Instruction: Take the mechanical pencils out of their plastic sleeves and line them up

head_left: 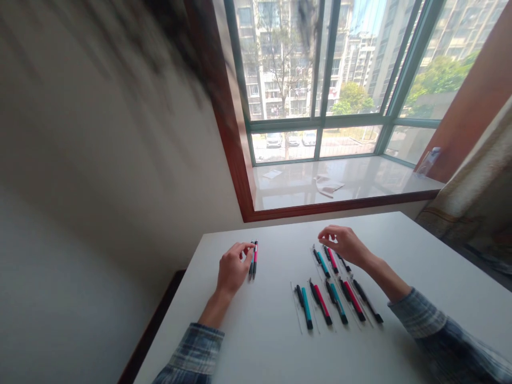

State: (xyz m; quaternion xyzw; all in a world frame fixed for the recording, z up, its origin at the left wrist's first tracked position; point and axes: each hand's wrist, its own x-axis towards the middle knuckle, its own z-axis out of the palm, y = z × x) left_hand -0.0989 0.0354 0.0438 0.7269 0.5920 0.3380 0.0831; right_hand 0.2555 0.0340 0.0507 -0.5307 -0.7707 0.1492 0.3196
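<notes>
On the white table (256,330), my left hand (234,266) rests beside a few assembled pens (255,261), its thumb and forefinger bent at their upper part. My right hand (340,242) hovers over the back row of pen parts, fingers curled and tips close together; anything between them is too small to make out. Below it lie a pink barrel (332,260) and a teal barrel (323,264) with black pieces. The front row holds several teal barrels (306,308), pink barrels (323,305), a black part (367,301) and thin clear refills.
Behind the table is a window sill (288,194) with a crumpled cloth (328,185), a paper (272,174) and a clear bottle (429,161). A curtain (468,197) hangs at the right, and a wall (120,186) stands at the left.
</notes>
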